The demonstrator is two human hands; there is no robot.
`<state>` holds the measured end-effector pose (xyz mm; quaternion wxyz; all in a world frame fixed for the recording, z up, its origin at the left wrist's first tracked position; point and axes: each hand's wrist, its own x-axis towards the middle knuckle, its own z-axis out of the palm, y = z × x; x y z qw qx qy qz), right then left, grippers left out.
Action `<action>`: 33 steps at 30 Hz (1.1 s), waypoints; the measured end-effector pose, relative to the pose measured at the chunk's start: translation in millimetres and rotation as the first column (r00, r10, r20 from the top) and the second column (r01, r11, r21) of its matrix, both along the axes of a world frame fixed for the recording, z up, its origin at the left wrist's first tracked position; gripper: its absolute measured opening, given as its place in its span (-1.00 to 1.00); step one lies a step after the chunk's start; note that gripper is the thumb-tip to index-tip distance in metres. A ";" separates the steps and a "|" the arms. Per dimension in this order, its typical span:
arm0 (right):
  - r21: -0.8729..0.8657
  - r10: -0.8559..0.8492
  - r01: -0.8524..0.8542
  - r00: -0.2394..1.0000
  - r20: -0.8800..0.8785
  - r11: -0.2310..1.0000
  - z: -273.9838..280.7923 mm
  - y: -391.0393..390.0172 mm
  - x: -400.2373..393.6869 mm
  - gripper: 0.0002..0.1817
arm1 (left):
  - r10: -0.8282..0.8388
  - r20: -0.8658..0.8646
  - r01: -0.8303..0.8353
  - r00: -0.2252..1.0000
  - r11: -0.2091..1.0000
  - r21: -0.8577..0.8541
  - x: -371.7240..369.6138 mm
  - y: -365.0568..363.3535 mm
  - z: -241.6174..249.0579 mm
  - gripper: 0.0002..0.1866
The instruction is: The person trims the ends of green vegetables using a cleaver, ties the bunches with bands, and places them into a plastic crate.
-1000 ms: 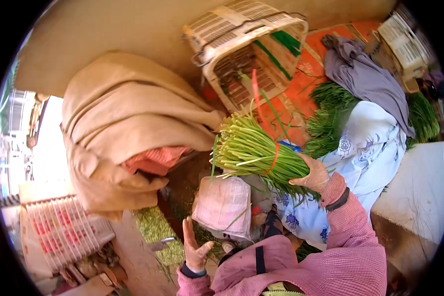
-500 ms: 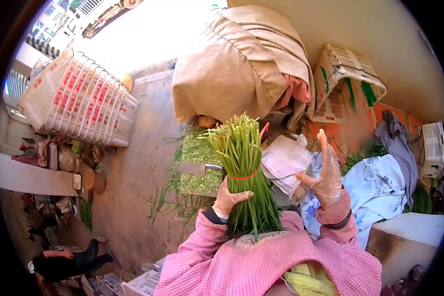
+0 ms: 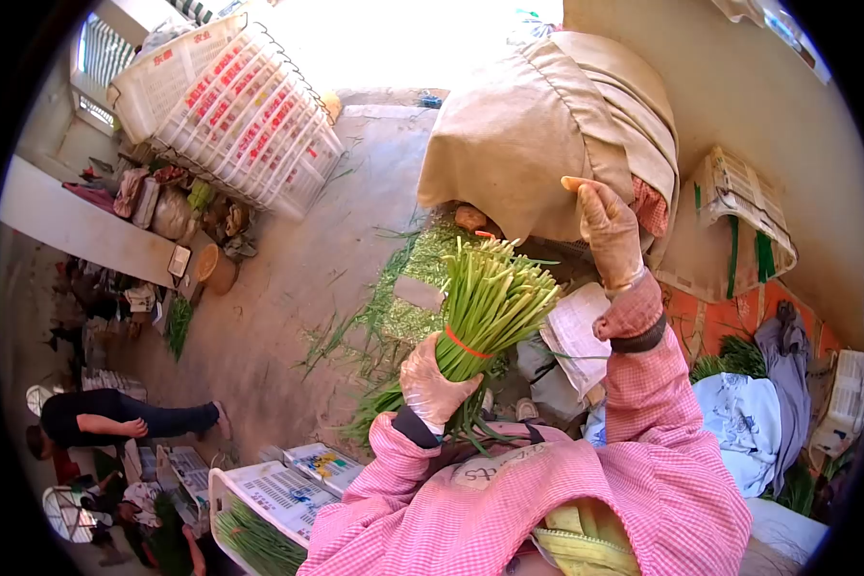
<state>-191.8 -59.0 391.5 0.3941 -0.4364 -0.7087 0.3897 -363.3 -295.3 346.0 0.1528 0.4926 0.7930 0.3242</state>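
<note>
My left hand (image 3: 434, 386), in a clear plastic glove, is wrapped around a bunch of green garlic chives (image 3: 494, 298). The cut pale ends point up and away, and the leaves hang down by my lap. A red band (image 3: 468, 344) circles the bunch just above this hand. My gloved right hand (image 3: 609, 230) is raised to the right of the bunch, apart from it. Its fingers are bent and drawn together, tips to the left; anything between them is too small to make out. A flat blade (image 3: 419, 294) rests on chopped green trimmings (image 3: 422, 257) beyond the bunch.
A cloth-covered heap (image 3: 538, 125) stands ahead. Stacked white crates (image 3: 250, 115) are at the upper left, another crate (image 3: 744, 206) at the right. A white cloth (image 3: 578, 336) lies beside the bunch. A person (image 3: 115, 413) bends over at the lower left, near a crate of greens (image 3: 259, 538).
My right hand has risen away from the bunch, and its spread fingers have drawn together. The bunch has tilted to the right in my left hand. My view has swung.
</note>
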 end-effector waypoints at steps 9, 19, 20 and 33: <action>-0.190 0.228 -0.275 0.945 -0.236 0.942 -16.7 -56.4 -42.9 -0.75 | 0.022 -0.495 -0.091 0.869 0.989 -0.116 -10.7 -52.3 15.3 -0.17; 0.598 0.487 -0.701 0.708 0.512 0.389 -20.0 -124.6 -82.0 -0.68 | -0.010 -0.536 -0.167 0.844 0.945 -0.281 -5.0 -90.1 18.5 -0.28; 0.457 0.521 -0.774 0.633 0.572 0.439 -36.3 -120.7 -96.8 -0.79 | -0.011 -0.535 -0.169 0.845 0.943 -0.287 -6.0 -92.3 20.8 -0.28; -0.511 0.677 -0.562 0.733 0.055 0.650 -104.5 -99.4 -193.2 -0.77 | 0.065 0.529 0.194 0.846 0.887 -0.418 -139.2 -129.8 5.7 -0.17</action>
